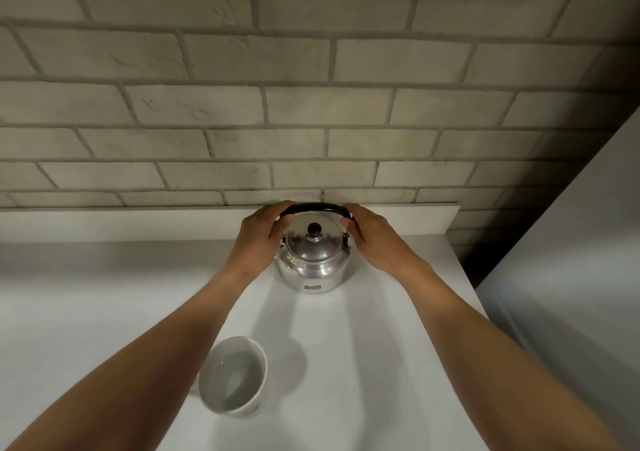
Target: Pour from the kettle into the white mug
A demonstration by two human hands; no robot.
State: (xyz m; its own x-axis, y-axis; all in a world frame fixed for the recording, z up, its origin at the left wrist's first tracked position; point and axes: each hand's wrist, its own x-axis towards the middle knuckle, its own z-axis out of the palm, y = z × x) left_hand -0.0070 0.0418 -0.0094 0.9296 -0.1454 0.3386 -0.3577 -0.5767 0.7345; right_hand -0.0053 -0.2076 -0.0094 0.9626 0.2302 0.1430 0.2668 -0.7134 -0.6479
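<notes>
Grip: the black handle (pixel 313 208) of the kettle (pixel 313 260) is taken at both ends. The left hand (pixel 258 234) is curled over the handle's left end, fingers over the top and thumb tucked below; the right hand (pixel 369 237) is curled over the right end in the same way. Both hands are closed on the handle, one each side of the lid knob (pixel 314 229). A two-handed hold of this kind is judged to be for steadying a loose bail handle or a heavy load before lifting.

Kettle: polished metal, lid seated, upright, base resting on the white counter (pixel 104 312). It stands at the far side of the counter, just before the grey brick wall (pixel 311 104). The spout cannot be made out from this angle; it is presumed to face away, so pouring direction cannot be told.

White mug (pixel 233 376): upright on the counter, near side, to the left of the kettle and well apart from it, partly passed over by the left forearm. Its inside appears empty. Its handle is barely seen at the left edge.

Status, judged: pour not yet begun; kettle must be lifted and brought near, over the mug
</notes>
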